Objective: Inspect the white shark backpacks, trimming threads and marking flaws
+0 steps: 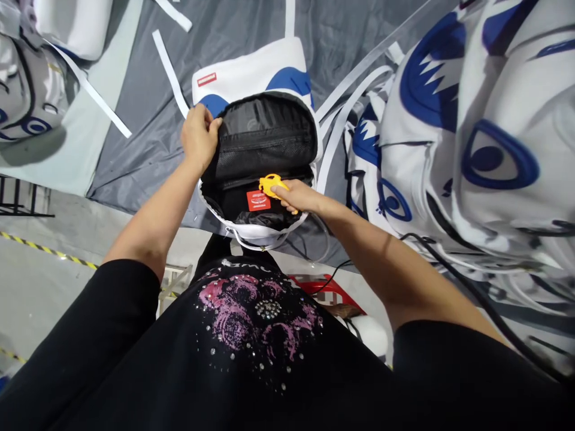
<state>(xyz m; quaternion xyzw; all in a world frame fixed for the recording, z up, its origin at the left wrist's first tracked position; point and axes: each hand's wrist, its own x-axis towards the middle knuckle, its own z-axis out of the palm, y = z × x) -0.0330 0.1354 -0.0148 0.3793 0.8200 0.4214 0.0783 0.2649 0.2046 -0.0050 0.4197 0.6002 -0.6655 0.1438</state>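
Observation:
A white backpack with blue patches and a small red label lies unzipped on the grey-covered table, its black lining and mesh pocket showing. My left hand is closed on the left edge of its opening, thumb and fingers pinched together. Over the lower part of the opening, my right hand grips a small yellow hand tool; the fingers cover part of it, so its exact kind is unclear. Just below the tool, a red square tag rests against the black lining.
Several white and blue backpacks with eye and teeth designs are heaped on the right. More bags lie at the far left. Loose white straps cross the grey table cover. A black cable passes my right arm.

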